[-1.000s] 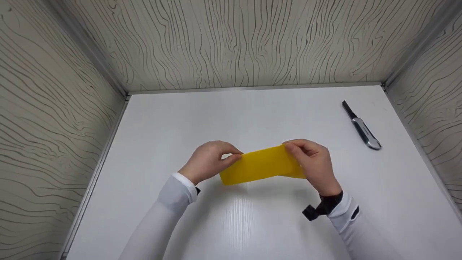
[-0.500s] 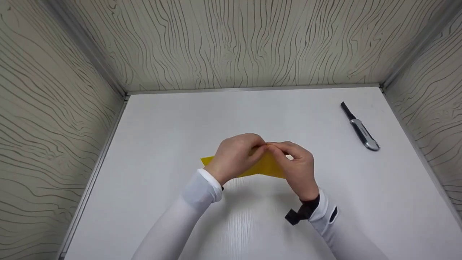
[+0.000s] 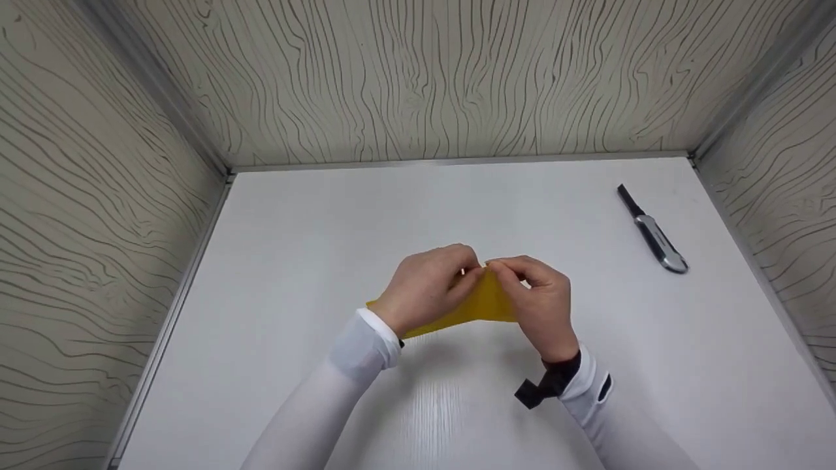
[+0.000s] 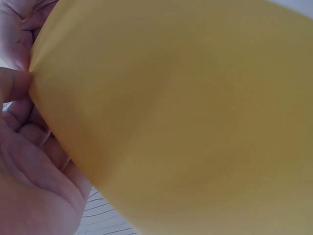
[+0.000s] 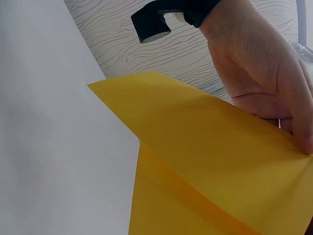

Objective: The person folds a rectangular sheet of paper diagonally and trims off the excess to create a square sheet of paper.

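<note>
A thin yellow sheet, paper-like and bent over on itself, is held up above the white table (image 3: 313, 222). Thumb and fingertips of my left hand (image 3: 431, 284) pinch its upper edge (image 3: 488, 297). Close beside them, the right hand (image 3: 539, 303) pinches that same edge between thumb and forefinger. The left hand covers much of the sheet's left part in the head view. Smooth yellow surface (image 4: 190, 117) fills most of the left wrist view. From the right wrist, the sheet (image 5: 195, 122) shows two layers spreading apart towards a pointed corner.
A grey and black utility knife (image 3: 653, 235) lies on the table at the right. Wood-patterned panels (image 3: 418, 78) stand at the back and both sides, with a metal strip along the table's back edge. A black wrist mount (image 3: 548, 385) sits below the right hand.
The left hand has moved right along the sheet's upper edge and the right hand slightly left, so their fingertips come together. Over the last half second, the sheet's left end has dipped.
</note>
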Tool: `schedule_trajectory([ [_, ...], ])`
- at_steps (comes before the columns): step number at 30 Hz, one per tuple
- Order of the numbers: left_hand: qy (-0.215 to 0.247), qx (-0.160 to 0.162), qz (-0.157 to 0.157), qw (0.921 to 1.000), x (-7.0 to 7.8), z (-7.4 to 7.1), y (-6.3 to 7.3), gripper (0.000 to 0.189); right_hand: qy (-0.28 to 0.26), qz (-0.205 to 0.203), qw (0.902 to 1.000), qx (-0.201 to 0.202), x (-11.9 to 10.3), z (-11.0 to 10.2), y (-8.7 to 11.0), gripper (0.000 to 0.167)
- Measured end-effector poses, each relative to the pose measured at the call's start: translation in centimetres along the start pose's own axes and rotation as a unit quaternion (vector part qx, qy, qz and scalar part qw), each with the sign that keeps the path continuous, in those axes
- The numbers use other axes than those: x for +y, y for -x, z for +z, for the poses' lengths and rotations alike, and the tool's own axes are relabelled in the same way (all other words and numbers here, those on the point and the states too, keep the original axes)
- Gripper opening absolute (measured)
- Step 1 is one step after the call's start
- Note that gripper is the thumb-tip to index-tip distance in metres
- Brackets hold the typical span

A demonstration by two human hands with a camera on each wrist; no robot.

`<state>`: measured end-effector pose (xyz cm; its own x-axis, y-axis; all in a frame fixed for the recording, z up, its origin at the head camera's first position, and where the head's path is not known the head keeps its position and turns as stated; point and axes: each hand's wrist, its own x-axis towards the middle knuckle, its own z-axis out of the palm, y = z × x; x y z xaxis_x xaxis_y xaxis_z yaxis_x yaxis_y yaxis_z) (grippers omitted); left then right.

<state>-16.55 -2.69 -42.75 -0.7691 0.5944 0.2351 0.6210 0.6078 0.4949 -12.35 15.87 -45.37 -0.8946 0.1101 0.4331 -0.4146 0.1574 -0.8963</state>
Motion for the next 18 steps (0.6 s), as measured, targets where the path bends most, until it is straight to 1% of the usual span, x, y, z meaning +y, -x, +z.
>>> schedule_trajectory([
  [3,0.008,-0.005,-0.002,1.0,-0.3,-0.1,0.2,0.014,0.001,0.02,0.9998,0.001,-0.5,-0.2,-0.1,0.011],
  [8,0.021,-0.011,-0.005,0.9997,-0.6,0.0,0.3,0.013,0.004,0.057,0.9984,0.002,1.1,-0.9,-0.1,0.011],
  [10,0.019,-0.015,-0.006,0.9997,-0.7,0.0,0.4,0.014,0.0,0.066,0.9978,0.004,1.7,-1.2,-0.1,0.01],
  [14,0.015,-0.027,-0.007,0.9995,-0.7,-0.1,0.6,0.015,-0.004,0.067,0.9977,0.006,1.9,-1.5,-0.2,0.01],
  [16,0.017,-0.032,-0.007,0.9993,-0.7,-0.1,0.5,0.016,-0.003,0.065,0.9979,0.004,1.9,-1.6,-0.2,0.011],
  [18,0.023,-0.033,-0.012,0.9991,-0.8,0.0,0.5,0.015,-0.004,0.071,0.9975,0.003,1.7,-1.8,-0.2,0.013],
])
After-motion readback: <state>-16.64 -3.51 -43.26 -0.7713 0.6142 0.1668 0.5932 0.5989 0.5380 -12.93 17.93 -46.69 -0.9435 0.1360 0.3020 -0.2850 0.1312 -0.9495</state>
